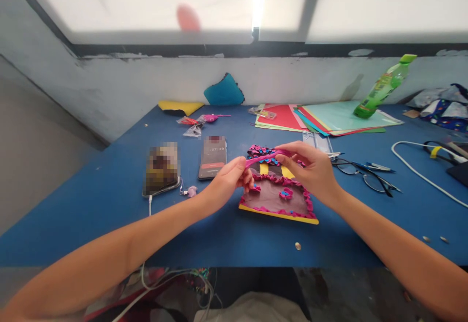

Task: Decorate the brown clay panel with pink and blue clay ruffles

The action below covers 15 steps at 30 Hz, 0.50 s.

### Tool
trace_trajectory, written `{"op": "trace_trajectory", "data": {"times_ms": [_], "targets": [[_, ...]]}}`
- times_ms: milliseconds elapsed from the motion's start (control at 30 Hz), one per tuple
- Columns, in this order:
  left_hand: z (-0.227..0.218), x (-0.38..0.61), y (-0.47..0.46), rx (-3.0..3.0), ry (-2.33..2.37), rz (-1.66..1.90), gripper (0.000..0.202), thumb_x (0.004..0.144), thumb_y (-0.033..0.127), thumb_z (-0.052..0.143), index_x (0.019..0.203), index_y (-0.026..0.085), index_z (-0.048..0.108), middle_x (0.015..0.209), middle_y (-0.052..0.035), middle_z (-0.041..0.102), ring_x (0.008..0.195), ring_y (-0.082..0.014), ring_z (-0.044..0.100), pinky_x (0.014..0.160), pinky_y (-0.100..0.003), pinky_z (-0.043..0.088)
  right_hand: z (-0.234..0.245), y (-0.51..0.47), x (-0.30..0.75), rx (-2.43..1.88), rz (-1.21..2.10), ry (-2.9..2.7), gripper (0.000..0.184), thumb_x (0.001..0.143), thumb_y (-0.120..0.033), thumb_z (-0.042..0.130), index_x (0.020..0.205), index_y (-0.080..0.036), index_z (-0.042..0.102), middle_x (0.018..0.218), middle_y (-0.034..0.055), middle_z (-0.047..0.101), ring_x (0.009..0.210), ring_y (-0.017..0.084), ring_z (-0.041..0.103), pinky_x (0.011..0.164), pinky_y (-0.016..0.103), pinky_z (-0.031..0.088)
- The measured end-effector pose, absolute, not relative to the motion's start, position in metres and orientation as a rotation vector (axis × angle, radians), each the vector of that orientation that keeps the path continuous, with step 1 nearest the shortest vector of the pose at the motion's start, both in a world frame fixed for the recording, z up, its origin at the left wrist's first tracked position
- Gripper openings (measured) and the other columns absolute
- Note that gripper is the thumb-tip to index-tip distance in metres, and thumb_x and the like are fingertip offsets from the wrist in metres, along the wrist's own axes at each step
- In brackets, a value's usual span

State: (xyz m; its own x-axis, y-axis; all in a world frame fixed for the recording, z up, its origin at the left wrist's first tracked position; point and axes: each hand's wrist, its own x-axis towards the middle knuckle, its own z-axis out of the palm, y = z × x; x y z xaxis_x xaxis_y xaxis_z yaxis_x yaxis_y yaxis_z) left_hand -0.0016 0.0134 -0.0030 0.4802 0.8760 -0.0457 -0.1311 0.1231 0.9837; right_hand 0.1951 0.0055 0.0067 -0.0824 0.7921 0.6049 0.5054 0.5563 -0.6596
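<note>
A decorated brown piece (272,201) lies on the blue table (109,200). Over it, the left hand (227,181) and right hand (311,168) pinch a pink strip (261,159) between them. A phone (213,157) lies left, glasses (347,167) right. Beyond, a green bottle (383,88) rests on coloured paper (332,117).

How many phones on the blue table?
2: the plugged-in phone, left of the left hand; the phone showing 07:29, just beyond that hand. The dark object cut off at the right edge can't be identified; others may be hidden.
</note>
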Motion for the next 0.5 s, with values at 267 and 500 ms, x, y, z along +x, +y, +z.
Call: {"op": "trace_trajectory", "data": {"times_ms": [267, 500], "targets": [[-0.001, 0.001, 0.008, 1.351, 0.751, 0.797, 0.041, 0.083, 0.055, 0.056, 0.069, 0.018, 0.045, 0.060, 0.0037, 0.051, 0.059, -0.0103, 0.049, 0.060, -0.024, 0.041, 0.001, -0.007, 0.183, -0.870, 0.193, -1.958, 0.014, 0.084, -0.027, 0.064, 0.095, -0.024, 0.072, 0.089, 0.0054, 0.070, 0.077, 0.015, 0.065, 0.072, 0.028, 0.056], [-0.003, 0.000, 0.007, 1.514, 0.803, 0.796, 0.048, 0.084, 0.062, 0.046, 0.072, 0.016, 0.051, 0.065, 0.0004, 0.054, 0.062, -0.0119, 0.051, 0.060, -0.025, 0.042, -0.013, -0.005, 0.178, -0.790, 0.117, -2.006, 0.018, 0.086, -0.023, 0.061, 0.102, -0.023, 0.070, 0.094, 0.0063, 0.070, 0.084, 0.015, 0.066, 0.075, 0.027, 0.057]]}}
